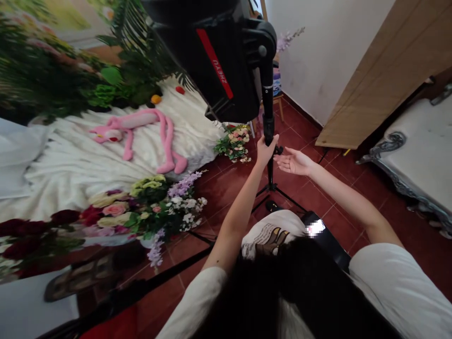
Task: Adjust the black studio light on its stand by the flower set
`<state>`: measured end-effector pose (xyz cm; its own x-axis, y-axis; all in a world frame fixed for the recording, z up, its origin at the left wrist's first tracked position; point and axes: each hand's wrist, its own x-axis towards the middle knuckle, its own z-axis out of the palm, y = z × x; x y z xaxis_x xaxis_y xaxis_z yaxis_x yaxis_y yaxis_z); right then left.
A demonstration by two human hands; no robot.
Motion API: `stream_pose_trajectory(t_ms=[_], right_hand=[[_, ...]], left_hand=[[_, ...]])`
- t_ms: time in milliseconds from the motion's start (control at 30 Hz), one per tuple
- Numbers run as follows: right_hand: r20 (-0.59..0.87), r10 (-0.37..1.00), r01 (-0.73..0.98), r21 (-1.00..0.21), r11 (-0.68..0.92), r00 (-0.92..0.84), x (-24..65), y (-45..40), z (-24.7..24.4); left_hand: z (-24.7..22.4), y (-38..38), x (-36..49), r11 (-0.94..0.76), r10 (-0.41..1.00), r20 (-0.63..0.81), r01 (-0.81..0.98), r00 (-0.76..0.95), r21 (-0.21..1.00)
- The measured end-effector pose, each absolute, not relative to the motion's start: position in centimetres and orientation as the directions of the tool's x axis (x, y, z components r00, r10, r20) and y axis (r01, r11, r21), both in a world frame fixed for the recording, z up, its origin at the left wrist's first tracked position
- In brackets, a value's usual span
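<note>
My left hand (266,149) is wrapped round the upright pole of a black light stand (270,170), just below a collar (269,128). Beside the pole, on its right, my right hand (295,162) is open with the palm turned up and the fingers stretched towards a small black knob (278,150). Whether the fingertips touch the knob I cannot tell. On top of the stand, tilted on a hinged bracket, sits a large black studio light (222,66) with a red stripe. The stand's legs are spread on the floor.
A pink plush toy (141,120) lies on a white furry blanket (63,160) at the left. Artificial flowers (116,209) stand in front of it. A slanting black pole (165,272) crosses the lower left. A brown panel (374,80) and white ornate furniture (420,141) are at the right.
</note>
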<state>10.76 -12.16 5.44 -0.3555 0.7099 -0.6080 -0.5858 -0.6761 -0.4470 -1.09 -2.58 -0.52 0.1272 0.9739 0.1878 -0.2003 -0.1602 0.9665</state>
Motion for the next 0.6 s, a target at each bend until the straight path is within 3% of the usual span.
stream_pose_trajectory(t_ms=[233, 467, 600], right_hand=[[-0.677, 0.658, -0.641, -0.351, -0.682, -0.33, 9.4, -11.2, 5.3], [-0.584, 0.679, -0.706, -0.238, -0.667, -0.445, 8.9, -10.6, 6.3], [-0.578, 0.706, -0.727, -0.26, -0.636, -0.41, 9.2, -10.4, 6.6]], left_hand=[[-0.8, -2.6, -1.3, -0.144, 0.975, 0.169, -0.175, 0.142, 0.974], [-1.5, -2.7, -2.1, -0.201, 0.954, 0.227, -0.145, 0.194, 0.969], [-2.4, -3.1, -2.4, -0.198, 0.951, 0.228, -0.156, 0.21, 0.968]])
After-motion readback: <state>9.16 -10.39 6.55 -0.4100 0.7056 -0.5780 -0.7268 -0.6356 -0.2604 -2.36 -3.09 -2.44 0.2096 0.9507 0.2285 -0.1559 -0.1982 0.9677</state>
